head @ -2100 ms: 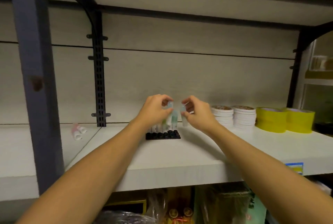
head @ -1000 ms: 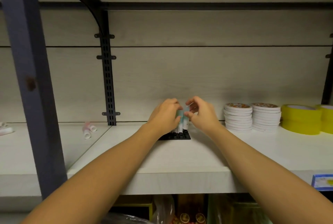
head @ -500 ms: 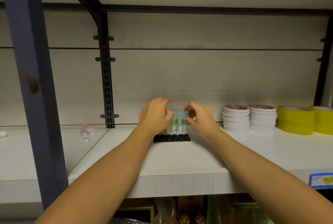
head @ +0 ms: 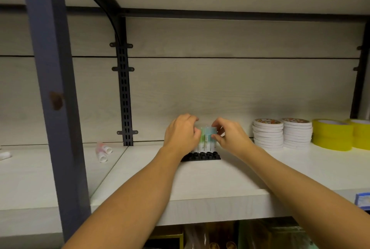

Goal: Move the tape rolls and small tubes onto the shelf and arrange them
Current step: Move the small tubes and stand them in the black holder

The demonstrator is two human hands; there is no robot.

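Small tubes [head: 206, 138] with green and blue caps stand upright in a black holder [head: 202, 156] on the white shelf [head: 200, 184]. My left hand [head: 181, 134] curls around the tubes from the left, hiding some of them. From the right, my right hand [head: 230, 136] pinches the blue-capped tube between thumb and fingers. Two stacks of white tape rolls [head: 282, 133] and two yellow tape rolls [head: 340, 134] sit farther right on the same shelf.
Two pink-and-white tubes [head: 103, 150] lie on the neighbouring shelf to the left, past a blue-grey post [head: 54, 88]. Another white tube [head: 5, 155] lies at the far left edge. A black slotted upright [head: 125, 96] stands behind. Packaged goods fill the shelf below.
Both hands, which held tubes above the holder earlier, have come down onto the standing tubes. The camera view has shifted slightly; tape rolls have not moved.
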